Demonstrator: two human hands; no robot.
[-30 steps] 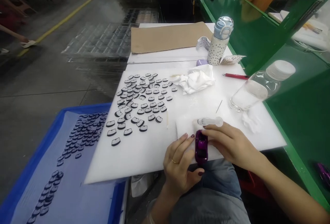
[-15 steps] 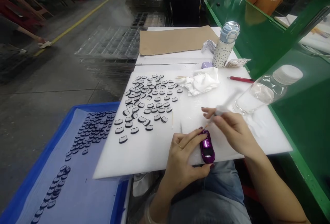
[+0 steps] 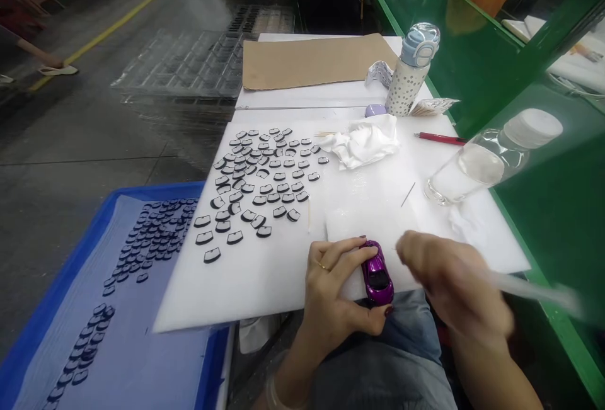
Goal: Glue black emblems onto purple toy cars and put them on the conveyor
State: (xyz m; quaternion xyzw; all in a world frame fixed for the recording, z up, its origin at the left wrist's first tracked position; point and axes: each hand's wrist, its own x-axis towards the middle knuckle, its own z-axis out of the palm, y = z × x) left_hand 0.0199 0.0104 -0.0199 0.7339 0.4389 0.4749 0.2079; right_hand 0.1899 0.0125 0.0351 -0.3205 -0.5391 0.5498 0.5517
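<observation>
At the front edge of the white board lies a small purple toy car (image 3: pixel 377 279), held by my left hand (image 3: pixel 334 284) with fingers at its far end and thumb at its near end. My right hand (image 3: pixel 454 281), blurred by motion, is to the right of the car, closed round a pale, translucent stick-like object (image 3: pixel 534 287) that sticks out to the right. A thin dark needle-like piece (image 3: pixel 408 194) lies on the board beyond the hands. Many small dark-edged curved pieces (image 3: pixel 235 237) are spread over the board's left half.
Behind are a crumpled white tissue (image 3: pixel 366 142), a red pen (image 3: pixel 440 138), a clear bottle (image 3: pixel 491 158), a dotted flask (image 3: pixel 410 73) and cardboard (image 3: pixel 314 62). A blue tray (image 3: pixel 113 359) with more pieces stands lower left. A green partition (image 3: pixel 558 208) borders the right side.
My right hand has moved right and towards me, away from the car, and its fingers have closed more. The thin piece now shows on the board. My left hand still holds the car.
</observation>
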